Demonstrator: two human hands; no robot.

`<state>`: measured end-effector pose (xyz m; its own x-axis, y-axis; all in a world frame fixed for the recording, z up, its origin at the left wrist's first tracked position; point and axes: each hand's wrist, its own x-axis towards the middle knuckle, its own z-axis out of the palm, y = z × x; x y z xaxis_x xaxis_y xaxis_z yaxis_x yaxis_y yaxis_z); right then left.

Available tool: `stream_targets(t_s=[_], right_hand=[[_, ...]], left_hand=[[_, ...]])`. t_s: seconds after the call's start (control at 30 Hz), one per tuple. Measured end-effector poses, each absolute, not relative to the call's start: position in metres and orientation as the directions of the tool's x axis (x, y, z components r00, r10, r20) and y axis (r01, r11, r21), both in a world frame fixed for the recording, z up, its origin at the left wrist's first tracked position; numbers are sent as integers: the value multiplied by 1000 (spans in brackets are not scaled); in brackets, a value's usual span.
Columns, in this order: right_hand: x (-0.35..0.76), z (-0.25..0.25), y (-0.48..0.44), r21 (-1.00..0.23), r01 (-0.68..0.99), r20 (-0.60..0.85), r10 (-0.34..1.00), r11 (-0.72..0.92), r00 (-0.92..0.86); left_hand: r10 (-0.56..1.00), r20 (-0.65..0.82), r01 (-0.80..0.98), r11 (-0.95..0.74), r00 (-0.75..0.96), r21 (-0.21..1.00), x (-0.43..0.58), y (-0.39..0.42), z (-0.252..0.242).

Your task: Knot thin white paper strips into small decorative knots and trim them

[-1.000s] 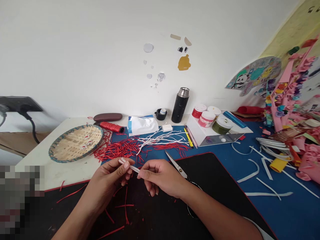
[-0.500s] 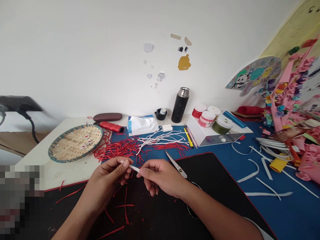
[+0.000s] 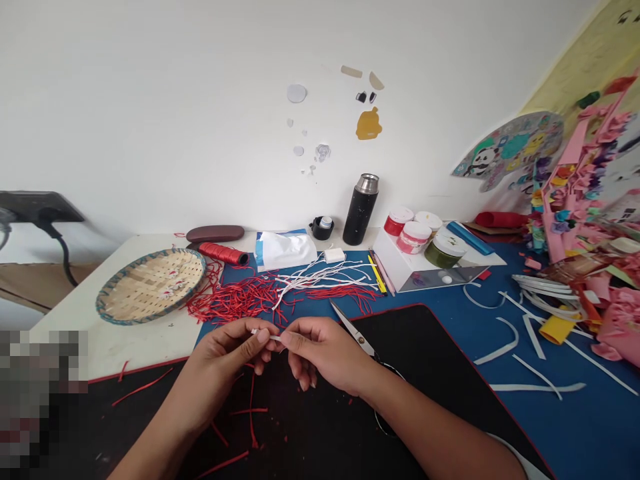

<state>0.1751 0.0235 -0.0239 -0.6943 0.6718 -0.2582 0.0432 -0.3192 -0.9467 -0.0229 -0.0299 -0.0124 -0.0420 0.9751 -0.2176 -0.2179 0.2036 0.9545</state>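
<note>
A small white strip (image 3: 275, 338) is stretched between my two hands above the black mat (image 3: 420, 373). My left hand (image 3: 235, 347) pinches its left end, a bit of which pokes up past the thumb. At its right end, my right hand (image 3: 320, 350) grips it between thumb and forefinger, with the lower fingers curled. Scissors (image 3: 357, 333) lie partly open beside my right wrist, their handles partly hidden by the forearm. Cut red cords (image 3: 253, 410) are scattered on the mat below my hands.
Behind my hands lie piled red cords (image 3: 240, 297), white cords (image 3: 300, 277) and a red spool (image 3: 223, 254). A woven basket (image 3: 150, 287) sits left. Farther back stand a black flask (image 3: 360, 210) and jars (image 3: 445, 248). White strips (image 3: 500, 343) lie right, near pink paper crafts (image 3: 620, 327).
My left hand has shifted right and slightly down, closer to my right hand. Less of the white strip shows between them. My right hand has barely moved.
</note>
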Motion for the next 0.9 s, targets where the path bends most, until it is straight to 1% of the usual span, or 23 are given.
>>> stream_targets(t_s=[0.13, 0.3, 0.43, 0.6, 0.9], right_hand=[[176, -23, 24, -950, 44, -253, 678, -309, -690], [177, -23, 25, -961, 42, -230, 705, -274, -671], [177, -19, 24, -967, 99, -245, 747, -235, -618], [176, -13, 23, -969, 154, -248, 790, -195, -561], [176, -16, 21, -976, 175, -206, 806, -129, -555]], left_hand=[[980, -199, -192, 194, -7, 962, -23, -29, -14], [967, -246, -180, 232, -62, 956, -26, -28, -15], [966, -235, -44, 232, -111, 972, -29, -26, -12], [969, -227, 139, 240, -99, 961, -34, -26, -13], [974, -209, 285, 226, -90, 931, -34, -26, -10]])
